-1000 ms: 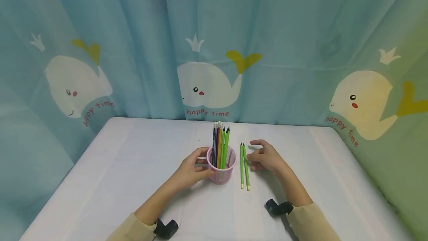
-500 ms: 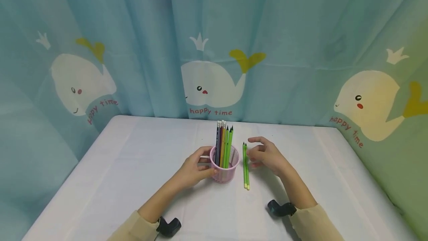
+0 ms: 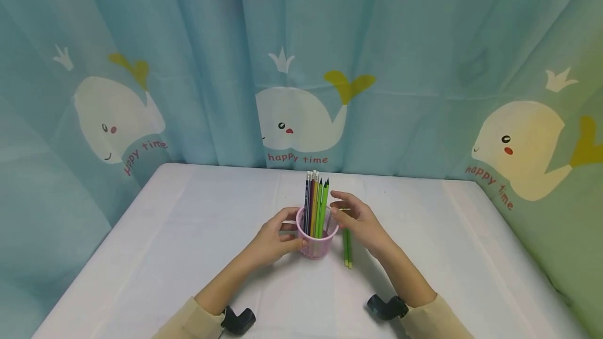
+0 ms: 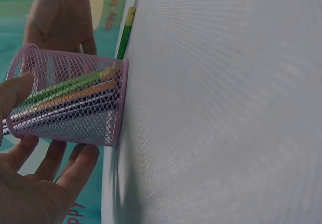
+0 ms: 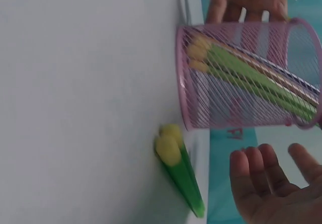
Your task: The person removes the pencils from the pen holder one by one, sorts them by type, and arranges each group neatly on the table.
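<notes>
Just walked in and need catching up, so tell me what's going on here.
A person's left hand holds a pink mesh cup of pencils upright on a white table. The right hand is raised at the cup's other side, holding nothing. Two green pencils lie on the table beside the cup, not in it.

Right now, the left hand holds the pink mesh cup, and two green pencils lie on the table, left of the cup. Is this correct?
Not quite: the left hand holds the pink mesh cup, but the two green pencils lie on the table right of it, as the head view shows.
</notes>
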A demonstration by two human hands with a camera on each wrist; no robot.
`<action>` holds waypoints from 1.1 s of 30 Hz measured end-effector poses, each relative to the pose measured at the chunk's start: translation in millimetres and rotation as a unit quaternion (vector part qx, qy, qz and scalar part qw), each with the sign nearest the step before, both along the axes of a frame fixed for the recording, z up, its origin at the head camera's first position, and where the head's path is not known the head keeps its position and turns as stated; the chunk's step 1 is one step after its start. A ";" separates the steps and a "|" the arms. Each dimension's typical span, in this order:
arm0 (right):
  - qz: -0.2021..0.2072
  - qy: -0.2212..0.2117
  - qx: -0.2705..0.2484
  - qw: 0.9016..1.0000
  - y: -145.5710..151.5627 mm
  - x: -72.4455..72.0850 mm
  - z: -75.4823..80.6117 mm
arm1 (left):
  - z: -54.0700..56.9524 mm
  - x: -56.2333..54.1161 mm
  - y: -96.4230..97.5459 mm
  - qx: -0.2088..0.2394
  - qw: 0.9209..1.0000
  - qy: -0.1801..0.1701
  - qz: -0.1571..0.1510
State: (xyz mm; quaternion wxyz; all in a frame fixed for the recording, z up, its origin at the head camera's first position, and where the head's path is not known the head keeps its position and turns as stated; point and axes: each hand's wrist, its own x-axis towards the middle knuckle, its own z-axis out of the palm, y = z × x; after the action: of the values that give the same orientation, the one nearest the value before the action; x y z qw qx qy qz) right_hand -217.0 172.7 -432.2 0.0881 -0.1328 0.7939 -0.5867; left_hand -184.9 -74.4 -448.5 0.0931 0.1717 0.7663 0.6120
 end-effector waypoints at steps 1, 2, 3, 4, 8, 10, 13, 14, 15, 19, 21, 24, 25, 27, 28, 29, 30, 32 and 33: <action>0.004 0.000 0.002 1.000 -1.6 0.8 -1.0 | 0.3 0.3 0.1 0.000 1.000 0.000 0.000; 0.006 -0.001 0.000 1.000 -2.9 1.5 -1.8 | 0.4 0.5 0.1 0.001 1.000 0.001 0.000; 0.009 -0.003 -0.004 1.000 -4.0 1.8 -2.7 | 0.5 0.7 0.2 0.003 1.000 0.000 -0.001; 0.012 -0.003 -0.007 1.000 -4.9 2.2 -3.5 | 0.9 0.7 0.2 0.005 1.000 0.001 -0.002; 0.022 0.001 -0.021 1.000 -6.7 2.9 -5.2 | 0.2 0.7 0.3 0.004 1.000 0.005 -0.003; 0.026 0.008 -0.026 0.999 -7.0 2.8 -5.8 | -0.3 0.6 0.1 0.001 1.000 0.007 -0.001; 0.025 0.018 -0.037 0.999 -7.1 2.6 -6.6 | -1.2 0.5 -0.1 -0.003 1.000 0.007 0.000; 0.023 0.021 -0.039 0.999 -6.8 2.8 -6.5 | -1.4 0.6 -0.2 -0.002 1.000 0.007 0.000; 0.019 0.023 -0.040 0.999 -6.7 2.7 -6.6 | -1.3 0.9 -0.4 -0.002 1.000 0.007 0.000; -0.005 0.026 -0.036 0.999 -6.3 2.5 -6.1 | -0.3 2.3 -0.8 0.002 1.000 0.006 -0.004; -0.017 0.023 -0.032 0.999 -6.3 2.3 -6.0 | 0.6 3.0 -1.0 0.006 1.000 0.006 -0.005; -0.028 0.019 -0.030 0.999 -6.0 2.0 -5.8 | 0.4 3.1 -1.3 0.007 1.000 0.004 -0.005; -0.030 0.018 -0.030 0.999 -5.9 1.9 -5.6 | 0.2 2.9 -1.3 0.007 1.000 0.003 -0.005; -0.033 0.016 -0.030 0.999 -5.7 1.5 -5.3 | -0.5 2.4 -1.5 0.005 1.000 0.003 -0.006; -0.034 0.016 -0.031 0.999 -5.5 1.5 -5.1 | -1.0 2.1 -1.5 0.004 1.000 0.004 -0.007; -0.036 0.016 -0.033 0.999 -5.4 1.5 -4.6 | -1.3 1.7 -1.6 0.004 1.000 0.005 -0.008; -0.037 0.015 -0.034 0.999 -5.1 1.5 -4.3 | -1.4 1.5 -1.7 0.004 1.000 0.007 -0.009; -0.039 0.015 -0.038 0.998 -4.6 1.5 -3.7 | -1.7 0.9 -1.8 0.006 1.000 0.010 -0.011; -0.039 0.016 -0.041 0.998 -4.2 1.6 -3.4 | -1.8 0.7 -1.8 0.007 1.000 0.011 -0.012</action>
State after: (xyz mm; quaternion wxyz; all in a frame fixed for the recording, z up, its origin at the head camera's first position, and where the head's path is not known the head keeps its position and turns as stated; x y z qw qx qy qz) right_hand -215.4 168.5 -435.6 0.0470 -0.1142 0.7751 -0.6196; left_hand -184.2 -76.2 -450.4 0.0912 0.1881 0.7608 0.6144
